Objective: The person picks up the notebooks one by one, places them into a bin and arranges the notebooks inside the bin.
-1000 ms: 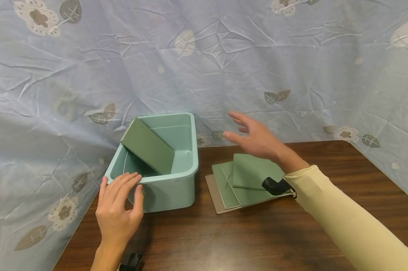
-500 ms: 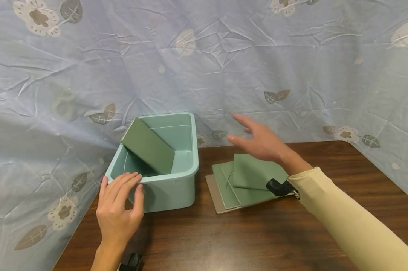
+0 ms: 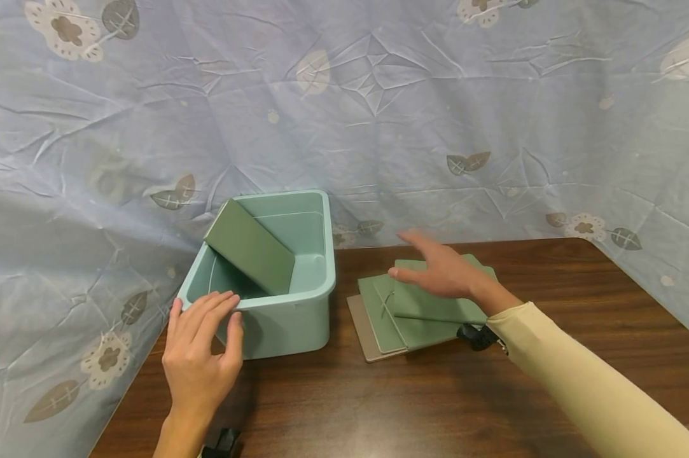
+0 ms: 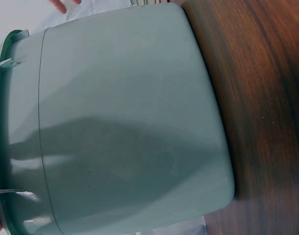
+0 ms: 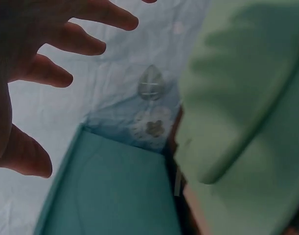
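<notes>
My left hand (image 3: 201, 343) rests with its fingertips on the front-left rim of a light teal plastic bin (image 3: 287, 331). The bin's outer wall (image 4: 120, 117) fills most of the left wrist view. Inside, a green notebook (image 3: 252, 248) leans at a slant against the left wall. My right hand (image 3: 438, 270), fingers spread and holding nothing, hovers over a small stack. A smaller green notebook (image 3: 424, 302) lies on top, over a green one with a cord (image 3: 375, 321) and a beige-brown cover (image 3: 362, 327). The right wrist view shows the spread fingers (image 5: 90, 41) beside the green top notebook (image 5: 232, 93).
Everything stands on a dark wood table (image 3: 333, 407). A pale blue flowered cloth (image 3: 344, 127) hangs right behind the bin and the table's back edge. Black straps with cameras sit on both wrists.
My right hand has come down, from above and behind the stack to close over the notebooks. The left hand, the bin and the notebook in it have stayed put.
</notes>
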A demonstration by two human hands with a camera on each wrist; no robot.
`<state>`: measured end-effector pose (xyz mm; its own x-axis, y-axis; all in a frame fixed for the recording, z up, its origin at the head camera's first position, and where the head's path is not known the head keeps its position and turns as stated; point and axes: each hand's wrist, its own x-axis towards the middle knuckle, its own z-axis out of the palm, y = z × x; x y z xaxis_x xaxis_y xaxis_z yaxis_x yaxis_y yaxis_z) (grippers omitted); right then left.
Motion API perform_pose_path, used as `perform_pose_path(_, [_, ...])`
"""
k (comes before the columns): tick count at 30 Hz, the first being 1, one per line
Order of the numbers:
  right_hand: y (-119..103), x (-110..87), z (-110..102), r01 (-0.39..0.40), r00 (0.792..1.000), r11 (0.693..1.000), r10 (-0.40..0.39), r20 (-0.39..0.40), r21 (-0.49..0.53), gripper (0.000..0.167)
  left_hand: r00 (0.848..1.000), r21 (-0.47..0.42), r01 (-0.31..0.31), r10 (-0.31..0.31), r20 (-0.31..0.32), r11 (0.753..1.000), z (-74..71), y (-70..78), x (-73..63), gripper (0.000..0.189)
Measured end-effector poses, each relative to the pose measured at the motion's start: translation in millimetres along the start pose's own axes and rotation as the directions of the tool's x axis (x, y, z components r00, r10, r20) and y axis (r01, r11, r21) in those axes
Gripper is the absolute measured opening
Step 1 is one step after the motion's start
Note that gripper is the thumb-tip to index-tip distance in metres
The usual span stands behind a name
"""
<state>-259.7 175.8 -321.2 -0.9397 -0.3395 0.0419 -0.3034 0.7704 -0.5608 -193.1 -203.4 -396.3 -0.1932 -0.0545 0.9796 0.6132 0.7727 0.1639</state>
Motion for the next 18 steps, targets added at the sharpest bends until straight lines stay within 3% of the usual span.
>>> perform_pose_path(18, [35.3,5.5,30.8,-0.003,0.99,0.988,0.024,0.135,-0.154,0.092,1.0,0.02,0.006,-0.006,0.006,1.0,4.0,5.3,1.5,0.021])
